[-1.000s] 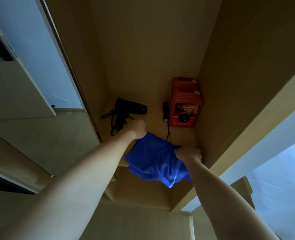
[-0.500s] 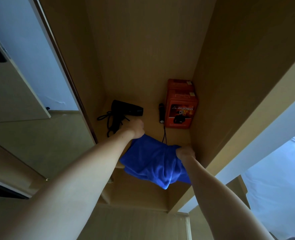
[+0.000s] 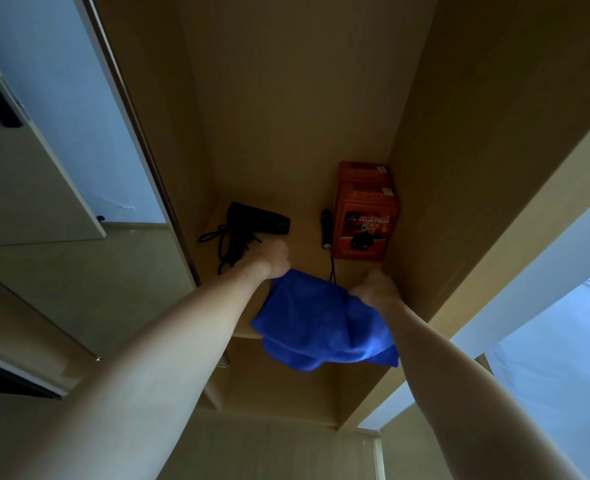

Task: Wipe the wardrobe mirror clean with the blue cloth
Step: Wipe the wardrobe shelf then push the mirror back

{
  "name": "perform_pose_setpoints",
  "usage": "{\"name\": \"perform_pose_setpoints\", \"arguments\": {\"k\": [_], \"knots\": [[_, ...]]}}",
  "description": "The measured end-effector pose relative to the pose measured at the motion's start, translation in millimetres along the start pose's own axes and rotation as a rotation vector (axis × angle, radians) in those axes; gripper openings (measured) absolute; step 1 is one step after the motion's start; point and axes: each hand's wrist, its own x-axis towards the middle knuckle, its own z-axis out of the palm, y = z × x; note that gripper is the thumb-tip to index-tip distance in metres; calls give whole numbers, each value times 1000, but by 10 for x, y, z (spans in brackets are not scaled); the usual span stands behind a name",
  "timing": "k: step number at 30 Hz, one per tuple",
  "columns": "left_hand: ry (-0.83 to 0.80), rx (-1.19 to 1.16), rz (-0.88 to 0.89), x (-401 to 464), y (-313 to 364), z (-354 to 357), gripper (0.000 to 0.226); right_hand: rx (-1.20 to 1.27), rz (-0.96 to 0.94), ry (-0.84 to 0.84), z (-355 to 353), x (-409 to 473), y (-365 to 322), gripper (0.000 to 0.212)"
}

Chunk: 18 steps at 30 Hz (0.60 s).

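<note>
Shelf [image 3: 300, 251] bears hairdryer [image 3: 259, 221], torch [image 3: 326, 228], orange box [image 3: 366, 226], blue cloth [image 3: 321, 327].

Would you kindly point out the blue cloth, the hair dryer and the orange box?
blue cloth [image 3: 321, 323]: head view, middle of fabric.
hair dryer [image 3: 259, 221]: head view, barrel.
orange box [image 3: 366, 230]: head view, front face.

Hair dryer [image 3: 259, 221] left on shelf [image 3: 304, 247], torch [image 3: 326, 229] just beside box [image 3: 366, 216] at right, cloth [image 3: 321, 327] over front edge.

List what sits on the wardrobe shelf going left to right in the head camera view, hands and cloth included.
Black hair dryer → left hand → blue cloth → black flashlight → orange box. The right hand, gripping the cloth below the box, overlaps their span.
</note>
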Motion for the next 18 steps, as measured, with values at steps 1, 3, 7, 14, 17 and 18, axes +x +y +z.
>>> {"name": "perform_pose_setpoints", "arguments": {"k": [1,3,7,14,17,18], "knots": [[3,4,-1,-3,-2,-10,25,81,-22,20,-9,14,-20,24],[9,11,3,-16,-4,-15,23,39,6,-13,1,35,31,20],[14,13,-2,-48,-13,-9,27,-129,74,13,23,93,251,35],[23,-1,-21,-96,-28,-42,29,-645,109,81,90,-14,296,69],[18,-8,-21,-116,-22,-27,30,-926,20,167,117,-65,49,61],[18,-12,-25,-128,-22,-25,30,-941,-82,208,146,-54,-18,54]]}}
